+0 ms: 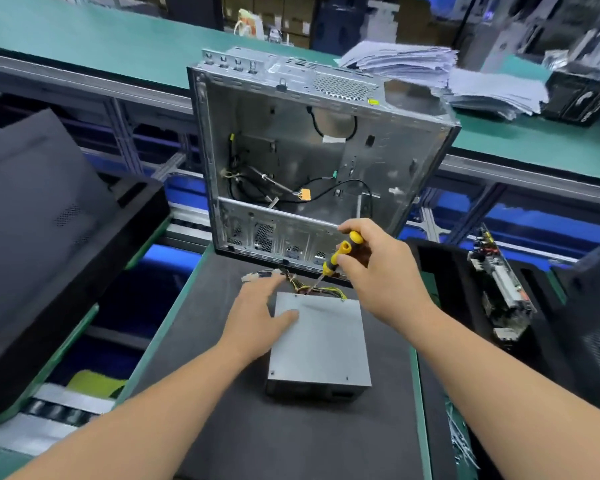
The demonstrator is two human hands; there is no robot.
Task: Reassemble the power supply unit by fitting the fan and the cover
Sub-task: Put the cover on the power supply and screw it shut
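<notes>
At the far left, a large dark grey panel (32, 209) is seen propped at a slant beside the table (201, 393), whose dark mat is edged in green. Nearer the middle, the left hand (257, 317) is laid flat with straight fingers against the left edge of the grey sheet-metal cover (321, 337), the thumb resting on its top face; nothing is gripped, the unit is only steadied. The boxy grey power supply unit (312, 389) lies on the mat with the cover already seated on top, and a bundle of yellow, red and black wires (312, 289) is seen leaving its far side. Behind it, an open silver computer case (309, 161) is stood upright, loose cables hanging inside.

To the right, the right hand (371, 268) is closed round the yellow-and-black handle of a screwdriver (340, 254), whose tip is set at the cover's far edge, near the wires. Further right, a circuit board assembly (499, 285) is lying in a black tray.

The fan is not visible and is presumed to be enclosed already. The cover is judged to be in place, with fastening under way: whether the far-edge screw is seated cannot be told. Small marks at the other corners may be screws or empty holes.
</notes>
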